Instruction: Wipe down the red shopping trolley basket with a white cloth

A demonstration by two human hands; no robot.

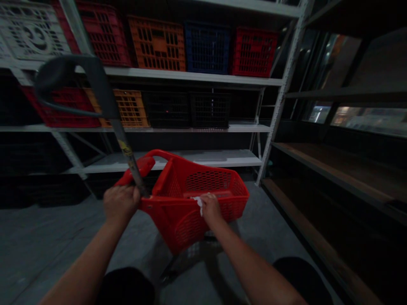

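A red plastic shopping cart with perforated sides (181,214) is standing on the grey concrete floor (74,250), directly in front of the person and between the two hands. Its long axis is running across the view, from the red handle (144,166) at the left to the basket's narrow nose at the right.

The left hand (121,202) is curling in a fist at the near corner of the handle end and seems to be gripping the cart there. The right hand (210,206) is pinching a crumpled white cloth or tissue (198,201) and resting it against the near top rim, partway along the basket. Of the two, the right hand is lying nearer the nose, with the rest of that rim stretching to its right; the far rim is lying beyond it, across the basket's hollow.

A grey metal pole with a dark looped grip (110,99) is slanting up past the handle, just beside the left hand; its lower end is hiding there, so whether it is touching the cart cannot be told. Behind, a white metal rack (203,76) is carrying coloured plastic crates (158,62).
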